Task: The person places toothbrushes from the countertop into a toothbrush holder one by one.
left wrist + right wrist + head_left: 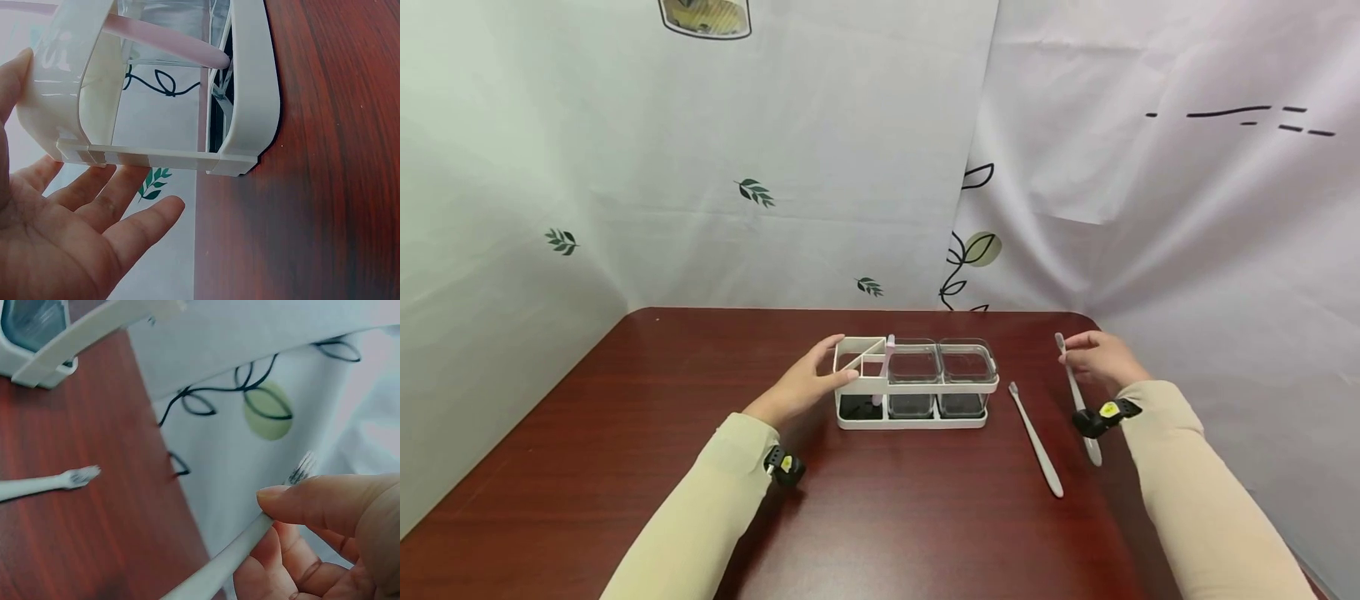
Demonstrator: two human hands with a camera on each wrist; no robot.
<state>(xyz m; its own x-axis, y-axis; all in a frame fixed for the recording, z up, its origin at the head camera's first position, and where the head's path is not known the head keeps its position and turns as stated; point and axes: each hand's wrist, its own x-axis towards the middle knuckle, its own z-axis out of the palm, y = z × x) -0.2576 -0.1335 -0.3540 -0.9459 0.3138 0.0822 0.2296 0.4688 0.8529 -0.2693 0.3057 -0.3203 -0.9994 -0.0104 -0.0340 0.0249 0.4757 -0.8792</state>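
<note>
A white toothbrush holder (917,387) with clear cups stands upright on the table. My left hand (808,379) holds its left end, thumb at the front of the upper frame and fingers along the end; the left wrist view shows fingertips at the white side strip. Slanting through a left compartment is a pink toothbrush (165,42). On the right, my right hand (1101,357) pinches a white toothbrush (240,540) between thumb and fingers just below its bristled head. Another white toothbrush (1036,440) lies between the holder and this hand, its bristles pointing away from me.
The dark red wooden table (625,433) reaches back to a pale curtain (790,125) printed with leaves. More fabric hangs along the left and right sides. Dark cameras are strapped to both wrists.
</note>
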